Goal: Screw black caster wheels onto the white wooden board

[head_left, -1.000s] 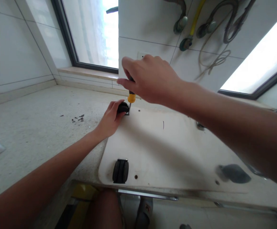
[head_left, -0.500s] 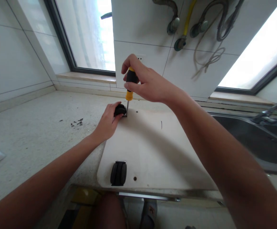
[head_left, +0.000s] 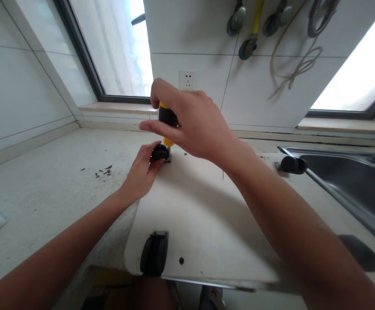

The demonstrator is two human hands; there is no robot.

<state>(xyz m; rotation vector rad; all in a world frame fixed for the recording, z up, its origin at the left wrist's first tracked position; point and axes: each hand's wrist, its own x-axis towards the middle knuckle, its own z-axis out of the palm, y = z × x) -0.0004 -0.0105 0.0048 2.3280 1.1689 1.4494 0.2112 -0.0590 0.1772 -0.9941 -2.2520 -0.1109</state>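
left hand (head_left: 139,172): 1 of 4 casters (head_left: 159,153) | right hand (head_left: 195,122): 1 screwdriver (head_left: 167,116)

Blk/ylw screwdriver (head_left: 167,116), approx. upright; low end beside blk caster (head_left: 159,152); both at far-L corner, wht board (head_left: 193,228)

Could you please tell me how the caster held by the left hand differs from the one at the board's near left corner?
The far caster is held by the left hand; the near caster has no hand on it.
The screwdriver stands at the far caster; no tool is at the near caster.
The far caster looks smaller in the picture than the near caster.
Both are black and on the white board.
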